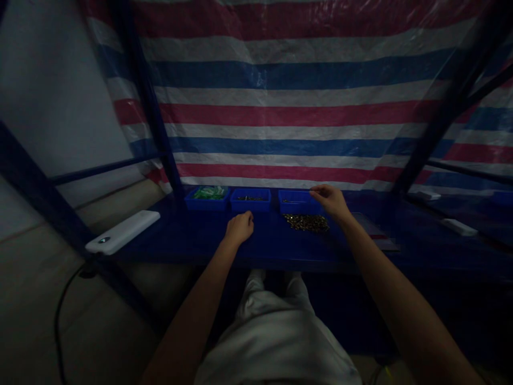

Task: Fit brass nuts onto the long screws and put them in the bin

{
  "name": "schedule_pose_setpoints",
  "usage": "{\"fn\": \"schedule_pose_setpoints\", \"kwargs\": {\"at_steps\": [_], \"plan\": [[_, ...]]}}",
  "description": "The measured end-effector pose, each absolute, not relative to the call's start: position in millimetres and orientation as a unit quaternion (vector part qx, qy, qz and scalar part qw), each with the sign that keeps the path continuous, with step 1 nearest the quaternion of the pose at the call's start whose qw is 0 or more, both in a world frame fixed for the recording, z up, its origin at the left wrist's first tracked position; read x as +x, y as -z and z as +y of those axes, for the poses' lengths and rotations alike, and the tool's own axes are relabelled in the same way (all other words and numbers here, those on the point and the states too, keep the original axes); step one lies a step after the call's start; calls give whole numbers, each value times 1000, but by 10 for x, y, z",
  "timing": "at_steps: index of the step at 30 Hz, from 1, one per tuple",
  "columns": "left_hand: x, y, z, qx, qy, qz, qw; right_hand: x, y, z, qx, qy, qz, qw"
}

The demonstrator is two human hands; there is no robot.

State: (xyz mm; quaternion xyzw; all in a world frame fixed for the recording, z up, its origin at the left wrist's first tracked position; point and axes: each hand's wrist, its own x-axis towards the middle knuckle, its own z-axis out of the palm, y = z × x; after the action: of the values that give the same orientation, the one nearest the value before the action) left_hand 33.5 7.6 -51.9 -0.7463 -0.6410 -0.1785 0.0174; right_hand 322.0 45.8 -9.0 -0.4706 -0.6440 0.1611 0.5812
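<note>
My left hand (239,227) rests on the dark blue table with its fingers curled closed, just in front of the middle blue bin (250,206). What its fingers hold, if anything, is hidden. Small metal pieces (249,198) lie in that bin. Over the right edge of the right blue bin (294,207), my right hand (331,200) is raised with thumb and fingers pinched together; anything between the tips is too small to make out. A few small pieces show inside this bin. A heap of small brass-coloured parts (306,222) lies on the table before it.
A left blue bin (206,203) holds green-and-white packets (209,192). On the left lies a white power bank (123,232) with a dark cable. A flat clear bag (377,232) is right of the heap. Blue posts (146,96) and a striped plastic sheet (264,115) bound the table.
</note>
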Motion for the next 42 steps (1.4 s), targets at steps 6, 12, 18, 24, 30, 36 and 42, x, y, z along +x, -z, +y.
{"fn": "schedule_pose_setpoints", "kwargs": {"at_steps": [6,12,18,24,30,36,42], "plan": [[321,530,92,-752,179,-635,22,3188,55,702,-547,-126,-663,496],[329,515,86,-749,174,-639,7,3584,92,254,-597,-28,-669,442],[340,507,69,-751,184,-634,13,3706,372,-160,-680,38,-696,227],[345,508,69,-747,180,-640,12,3679,453,-189,-691,22,-700,179],[319,529,90,-751,185,-633,24,3766,506,-113,-665,-23,-721,193],[330,522,77,-748,180,-639,24,3763,487,-143,-658,-10,-729,190],[332,504,65,-750,178,-636,14,3754,507,-171,-678,12,-714,175]]}}
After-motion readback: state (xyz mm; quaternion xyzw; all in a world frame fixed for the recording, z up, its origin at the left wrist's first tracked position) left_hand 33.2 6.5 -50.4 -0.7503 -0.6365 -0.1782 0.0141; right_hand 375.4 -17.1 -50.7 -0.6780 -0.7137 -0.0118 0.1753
